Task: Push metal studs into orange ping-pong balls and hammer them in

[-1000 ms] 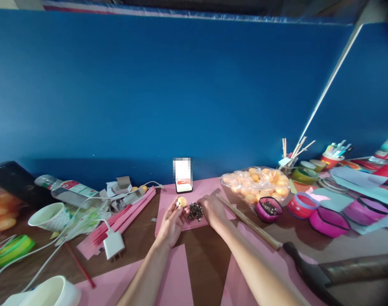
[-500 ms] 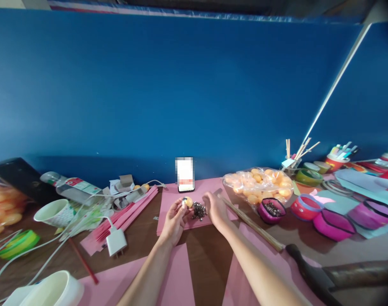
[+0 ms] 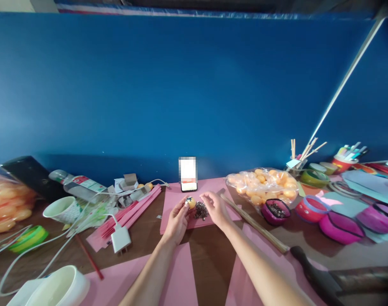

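My left hand (image 3: 178,219) pinches a small orange-yellow ball (image 3: 191,202) with dark and shiny bits on its top. Just right of the ball, my right hand (image 3: 215,208) is raised with thumb and forefinger together; whatever is between them is too small to make out. A pile of small dark metallic pieces (image 3: 201,210) lies between the hands on pink paper (image 3: 172,193). Behind the hands stands a phone (image 3: 189,174) with a bright screen, leaning near the blue wall.
A clear bag of orange balls (image 3: 262,183), a purple bowl of small pieces (image 3: 276,211), a wooden stick (image 3: 256,225) and a hammer (image 3: 318,276) are at the right. At the left are a white charger (image 3: 120,239), cables, a paper cup (image 3: 63,209) and a bottle (image 3: 82,185).
My right hand has turned, and its thumb and forefinger now show pinched together near the ball. My left hand still holds the ball. The whole view has shifted slightly.
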Motion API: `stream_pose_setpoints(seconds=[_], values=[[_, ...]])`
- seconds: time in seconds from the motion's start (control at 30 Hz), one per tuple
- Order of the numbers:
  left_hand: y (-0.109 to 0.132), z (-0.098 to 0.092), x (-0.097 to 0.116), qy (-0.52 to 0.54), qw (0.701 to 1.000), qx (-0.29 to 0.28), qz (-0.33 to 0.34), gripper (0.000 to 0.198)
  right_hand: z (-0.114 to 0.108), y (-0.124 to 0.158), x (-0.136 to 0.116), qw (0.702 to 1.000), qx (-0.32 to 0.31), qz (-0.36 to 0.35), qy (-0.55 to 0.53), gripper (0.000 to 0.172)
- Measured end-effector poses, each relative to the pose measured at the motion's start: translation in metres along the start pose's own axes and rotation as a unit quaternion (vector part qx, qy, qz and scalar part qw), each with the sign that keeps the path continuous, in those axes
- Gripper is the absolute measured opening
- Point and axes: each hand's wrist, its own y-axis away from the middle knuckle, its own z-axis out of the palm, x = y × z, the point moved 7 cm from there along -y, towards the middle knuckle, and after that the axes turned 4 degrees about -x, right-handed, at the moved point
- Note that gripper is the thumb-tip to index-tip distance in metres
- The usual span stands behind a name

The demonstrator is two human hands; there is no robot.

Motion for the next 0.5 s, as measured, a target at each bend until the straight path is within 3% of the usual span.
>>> stream_pose_setpoints(seconds=[0.17,0.5], values=[[0.0,0.001,-0.002,-0.012,1.0,-0.007,-0.004,0.042,0.009,0.001,0.012,0.991,-0.019,0.068,-0.113,0.018],[0.0,0.003,0.001,-0.039,0.999,0.013,0.002,0.035,0.012,0.001,0.006,0.977,-0.039,0.093,-0.187,0.018]])
